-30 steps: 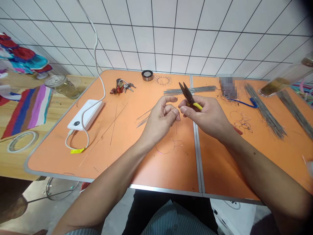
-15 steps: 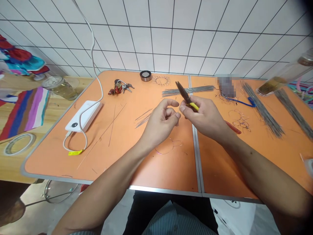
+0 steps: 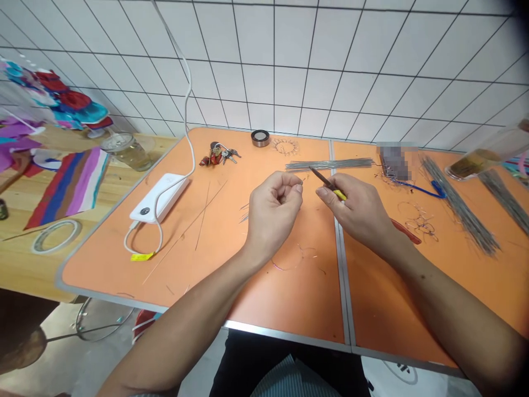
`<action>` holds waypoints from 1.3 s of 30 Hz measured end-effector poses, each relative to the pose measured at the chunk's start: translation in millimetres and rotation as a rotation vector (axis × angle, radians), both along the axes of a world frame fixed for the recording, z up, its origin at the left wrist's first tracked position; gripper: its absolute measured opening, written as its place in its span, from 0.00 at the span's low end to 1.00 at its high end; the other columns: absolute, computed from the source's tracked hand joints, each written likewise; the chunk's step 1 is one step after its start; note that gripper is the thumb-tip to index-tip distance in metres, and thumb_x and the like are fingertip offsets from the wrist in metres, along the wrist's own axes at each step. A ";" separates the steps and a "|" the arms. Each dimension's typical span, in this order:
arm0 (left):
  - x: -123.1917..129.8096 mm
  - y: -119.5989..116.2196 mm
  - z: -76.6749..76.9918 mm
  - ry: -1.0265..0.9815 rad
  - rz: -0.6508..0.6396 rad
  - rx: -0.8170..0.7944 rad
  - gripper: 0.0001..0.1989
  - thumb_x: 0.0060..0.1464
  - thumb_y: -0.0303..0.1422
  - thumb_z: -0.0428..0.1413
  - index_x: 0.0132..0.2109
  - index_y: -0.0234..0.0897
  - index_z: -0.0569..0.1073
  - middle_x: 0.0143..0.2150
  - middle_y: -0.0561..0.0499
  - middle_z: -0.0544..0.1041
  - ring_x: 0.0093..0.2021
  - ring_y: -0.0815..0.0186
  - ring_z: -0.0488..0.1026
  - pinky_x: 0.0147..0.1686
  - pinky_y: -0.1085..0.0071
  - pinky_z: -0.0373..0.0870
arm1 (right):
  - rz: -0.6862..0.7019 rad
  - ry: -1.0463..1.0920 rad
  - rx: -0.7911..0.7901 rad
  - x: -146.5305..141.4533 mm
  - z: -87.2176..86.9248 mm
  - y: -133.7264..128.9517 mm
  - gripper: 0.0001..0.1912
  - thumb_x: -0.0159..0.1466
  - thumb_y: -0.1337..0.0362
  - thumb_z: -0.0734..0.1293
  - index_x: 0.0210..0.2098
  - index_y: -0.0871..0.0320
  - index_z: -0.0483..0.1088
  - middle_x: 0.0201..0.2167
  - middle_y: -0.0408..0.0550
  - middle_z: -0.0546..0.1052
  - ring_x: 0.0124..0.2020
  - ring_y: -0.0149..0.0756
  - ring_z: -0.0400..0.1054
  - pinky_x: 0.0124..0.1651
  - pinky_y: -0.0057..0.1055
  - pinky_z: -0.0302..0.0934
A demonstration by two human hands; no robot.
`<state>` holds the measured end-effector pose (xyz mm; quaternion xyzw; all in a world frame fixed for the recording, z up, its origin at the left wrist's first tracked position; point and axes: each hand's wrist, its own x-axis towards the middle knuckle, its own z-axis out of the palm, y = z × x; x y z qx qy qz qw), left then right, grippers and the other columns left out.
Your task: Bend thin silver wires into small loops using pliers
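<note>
My right hand (image 3: 357,201) is closed round a pair of pliers (image 3: 324,177). Their dark jaws point up and left, and a bit of yellow grip shows by the thumb. A red handle end (image 3: 407,230) sticks out beyond the wrist. My left hand (image 3: 276,207) is pinched, its fingertips on what looks like a thin wire; most of it is hidden. The two hands are a small gap apart, above the orange table (image 3: 297,309). Below them lies a loop of fine wire (image 3: 285,267). Short wires (image 3: 244,212) lie partly behind my left hand.
Wire bundles (image 3: 463,207) lie at the right, with another wire bundle (image 3: 330,164) at the back. A power bank (image 3: 159,198) with a white cable, keys (image 3: 221,154), a tape roll (image 3: 260,138) and a wire ring (image 3: 285,146) are on the table. A tilted glass bottle (image 3: 475,160) stands far right.
The view has shifted, so the table sits further right and lower. My hands have drawn slightly apart, and the pliers' jaws have tipped lower toward the left.
</note>
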<state>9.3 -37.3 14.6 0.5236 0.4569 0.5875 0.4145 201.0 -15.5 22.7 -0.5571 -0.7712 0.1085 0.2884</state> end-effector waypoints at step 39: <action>-1.8 4.8 -11.7 0.488 0.296 0.356 0.07 0.65 0.28 0.56 0.41 0.41 0.79 0.27 0.56 0.73 0.27 0.68 0.66 0.31 0.68 0.58 | -0.039 -0.259 0.224 -8.6 -8.9 -18.6 0.25 0.81 0.47 0.58 0.35 0.55 0.73 0.27 0.44 0.75 0.27 0.34 0.64 0.31 0.35 0.45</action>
